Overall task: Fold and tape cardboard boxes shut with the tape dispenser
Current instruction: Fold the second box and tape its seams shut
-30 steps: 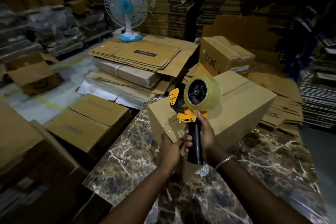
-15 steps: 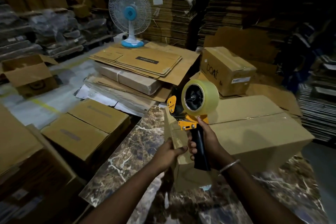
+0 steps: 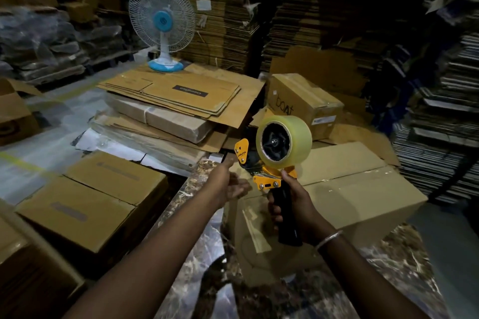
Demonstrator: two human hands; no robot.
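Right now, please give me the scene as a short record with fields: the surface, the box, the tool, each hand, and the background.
surface: dark marble-patterned table top
box: large brown cardboard box lying on the table, top flaps shut, clear tape along the seam
tool: yellow and black tape dispenser with a clear tape roll, held upright over the box
right hand: grips the dispenser's black handle
left hand: fingers relaxed, holds nothing, beside the dispenser's front
background: white and blue table fan behind a pile of flattened cartons
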